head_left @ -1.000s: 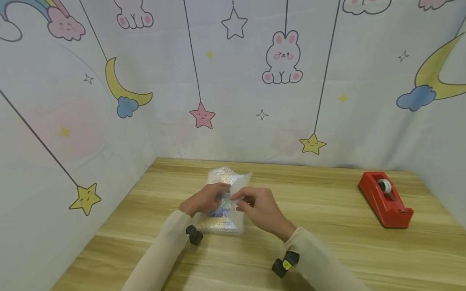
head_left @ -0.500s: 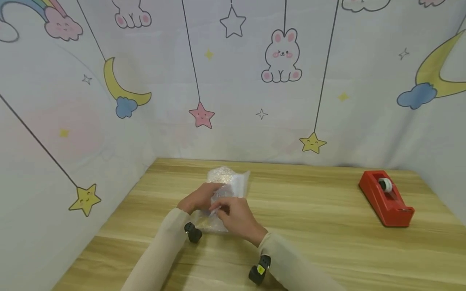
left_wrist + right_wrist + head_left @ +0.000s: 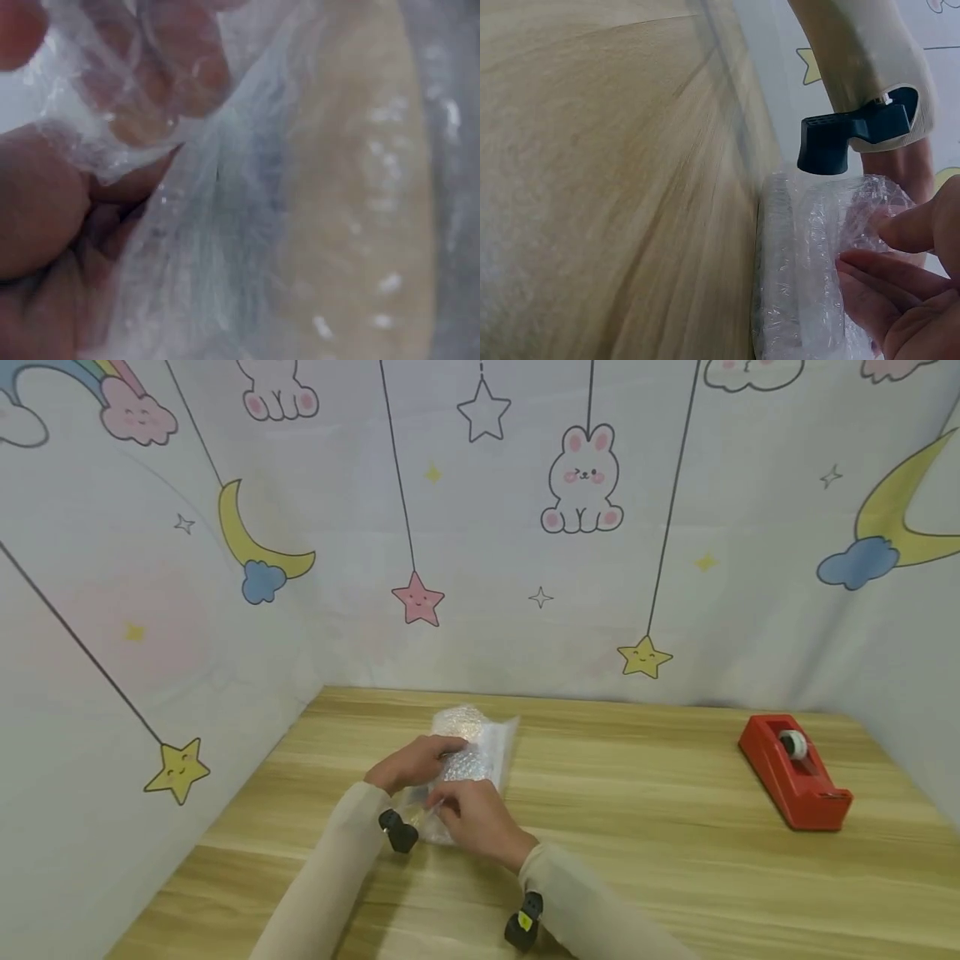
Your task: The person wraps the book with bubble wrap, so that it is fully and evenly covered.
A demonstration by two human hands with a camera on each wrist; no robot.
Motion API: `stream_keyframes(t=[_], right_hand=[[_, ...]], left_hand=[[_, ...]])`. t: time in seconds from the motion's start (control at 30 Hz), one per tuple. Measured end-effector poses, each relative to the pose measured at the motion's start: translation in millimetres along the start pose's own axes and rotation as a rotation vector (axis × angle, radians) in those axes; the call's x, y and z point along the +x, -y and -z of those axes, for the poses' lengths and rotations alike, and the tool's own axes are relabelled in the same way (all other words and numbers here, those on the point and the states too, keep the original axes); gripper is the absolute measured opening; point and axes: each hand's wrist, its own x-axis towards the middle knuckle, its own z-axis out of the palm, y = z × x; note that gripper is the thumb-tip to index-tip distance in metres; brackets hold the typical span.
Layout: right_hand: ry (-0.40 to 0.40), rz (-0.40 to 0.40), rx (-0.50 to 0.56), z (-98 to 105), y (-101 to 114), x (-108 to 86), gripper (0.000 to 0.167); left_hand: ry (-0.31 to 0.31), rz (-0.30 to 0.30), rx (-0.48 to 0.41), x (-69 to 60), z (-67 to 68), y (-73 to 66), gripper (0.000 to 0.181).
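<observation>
Bubble wrap [image 3: 467,763] lies around a flat item near the table's middle, its loose sheet folded leftward across the top. Tan and bluish areas of the item [image 3: 352,187] show blurred through the plastic in the left wrist view; its kind cannot be made out. My left hand [image 3: 411,763] rests on the left side of the package, fingers reaching over it. From the near right, my right hand [image 3: 480,817] pinches the edge of the loose sheet between thumb and fingers. In the right wrist view, the wrap [image 3: 817,255] stands creased beside those fingers.
A red tape dispenser [image 3: 797,777] with a roll of clear tape stands on the wooden table [image 3: 637,827] at the right. Behind the table hangs a white cloth [image 3: 525,643] printed with stars, moons and rabbits. Small black cameras [image 3: 397,832] sit on both wrists.
My right hand has moved left and nearer, drawing the loose bubble wrap across the item and covering more of it. The left hand has stayed nearly in place.
</observation>
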Motion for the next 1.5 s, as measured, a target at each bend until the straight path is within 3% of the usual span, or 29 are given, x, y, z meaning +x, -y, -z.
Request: stream_keyframes(t=[0.17, 0.23, 0.43, 0.67, 0.8, 0.87, 1.0, 1.13, 1.37, 1.5], right_hand=[[0.052, -0.010, -0.052, -2.2, -3.3, 0.8, 0.025], [0.099, -0.025, -0.114, -3.0, -4.2, 1.1, 0.032], [0.280, -0.005, -0.314, -4.7, 3.0, -3.1, 0.059], [0.387, 0.072, -0.417, -2.2, 4.1, -6.1, 0.036], [0.413, 0.109, -0.462, -2.1, 1.6, -5.3, 0.034], [0.418, 0.108, -0.470, -1.1, 1.5, -5.3, 0.035], [0.413, 0.100, -0.480, 1.7, 2.4, -5.6, 0.032], [0.406, 0.093, -0.500, 4.0, 2.7, -5.7, 0.031], [0.434, 0.079, -0.479, 5.3, 1.4, -6.9, 0.039], [0.444, 0.095, -0.462, 5.7, 0.7, -9.4, 0.045]], left_hand=[[0.026, 0.036, -0.118, 1.4, -0.5, -3.1, 0.044], [0.044, 0.018, -0.104, 2.0, 0.2, -4.3, 0.045], [0.096, -0.066, 0.066, -0.8, 4.0, -6.7, 0.051], [0.050, -0.184, 0.225, -2.0, -1.7, -7.3, 0.057], [-0.019, -0.311, 0.347, -4.8, -7.9, -11.2, 0.053], [-0.057, -0.331, 0.404, -8.1, -10.0, -15.9, 0.051], [-0.126, -0.254, 0.475, -18.3, -12.8, -29.5, 0.046], [-0.160, -0.175, 0.474, -22.5, -16.0, -35.0, 0.043], [-0.122, -0.176, 0.449, -25.3, -16.1, -29.4, 0.051], [-0.120, -0.181, 0.494, -23.6, -15.3, -23.8, 0.051]])
